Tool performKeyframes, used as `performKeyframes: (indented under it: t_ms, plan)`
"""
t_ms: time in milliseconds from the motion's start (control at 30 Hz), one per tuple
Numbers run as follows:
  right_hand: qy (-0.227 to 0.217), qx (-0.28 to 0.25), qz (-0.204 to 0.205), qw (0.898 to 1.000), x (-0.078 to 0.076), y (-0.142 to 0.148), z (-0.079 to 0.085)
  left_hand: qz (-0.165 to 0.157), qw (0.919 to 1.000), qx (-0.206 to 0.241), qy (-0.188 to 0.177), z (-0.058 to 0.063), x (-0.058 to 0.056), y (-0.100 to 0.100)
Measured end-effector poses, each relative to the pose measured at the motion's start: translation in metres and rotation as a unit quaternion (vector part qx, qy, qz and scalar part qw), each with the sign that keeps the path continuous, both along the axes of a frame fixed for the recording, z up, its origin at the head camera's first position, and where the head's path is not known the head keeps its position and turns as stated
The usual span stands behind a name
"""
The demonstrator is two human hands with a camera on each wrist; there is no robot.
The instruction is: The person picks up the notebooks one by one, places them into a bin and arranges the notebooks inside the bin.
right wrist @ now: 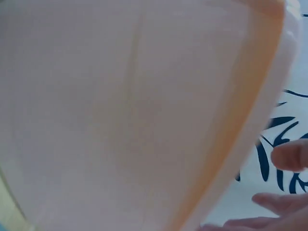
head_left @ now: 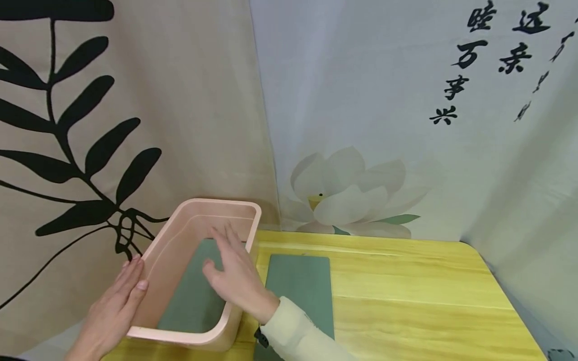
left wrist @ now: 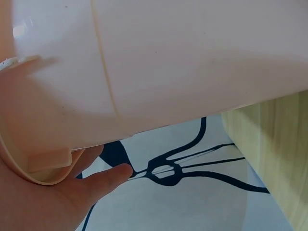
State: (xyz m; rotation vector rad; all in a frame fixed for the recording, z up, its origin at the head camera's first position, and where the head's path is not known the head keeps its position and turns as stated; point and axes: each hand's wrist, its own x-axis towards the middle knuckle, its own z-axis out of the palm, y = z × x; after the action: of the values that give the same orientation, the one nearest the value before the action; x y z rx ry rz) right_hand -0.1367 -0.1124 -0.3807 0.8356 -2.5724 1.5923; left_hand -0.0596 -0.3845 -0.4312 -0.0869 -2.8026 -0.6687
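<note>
A pink plastic bin [head_left: 221,201] sits at the left end of the table, with a flat grey-green surface [head_left: 189,296] at its bottom. My left hand [head_left: 110,311] rests on the bin's left rim, fingers straight and close together. In the left wrist view that hand's fingers [left wrist: 103,183] extend past the rim beside the pale outer wall [left wrist: 192,57]. Over the bin's right rim reaches my right hand [head_left: 239,276], its fingers spread and holding nothing. The right wrist view has its fingertips [right wrist: 288,156] beyond the bin's edge.
A grey-green mat [head_left: 300,281] lies on the yellow wood-grain table [head_left: 406,296], right of the bin and partly under my right sleeve [head_left: 302,331]. Behind hang a curtain with black leaves [head_left: 99,145] and one with a pale flower [head_left: 347,200].
</note>
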Motion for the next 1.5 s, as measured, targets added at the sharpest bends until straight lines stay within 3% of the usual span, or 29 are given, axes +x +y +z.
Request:
performKeyframes:
  t_ms: [167,400,633,1000,1300,1500]
  plan:
    - [0.023,-0.028,-0.019,0.999,0.006,0.038,-0.007,-0.005,0.9999,0.0,0.01,-0.001,-0.001,0.0]
    - [0.03,-0.042,-0.057,0.997,0.003,0.088,-0.026,-0.003,0.9999,0.0,0.012,0.0,-0.001,-0.001]
    - [0.027,0.007,-0.074,0.997,0.0,0.12,-0.053,0.009,0.9997,-0.003,-0.021,0.002,-0.002,-0.001]
    - [0.063,0.103,-0.095,0.988,-0.006,0.157,-0.082,0.008,0.9997,-0.005,-0.022,0.003,-0.001,-0.002]
    - [0.1,0.214,-0.045,0.971,-0.009,0.175,-0.108,0.009,0.9997,-0.002,-0.021,0.003,-0.003,-0.001]
    - [0.072,0.289,0.011,0.955,-0.006,0.182,-0.119,0.021,0.9987,-0.008,-0.046,0.005,-0.005,0.0]
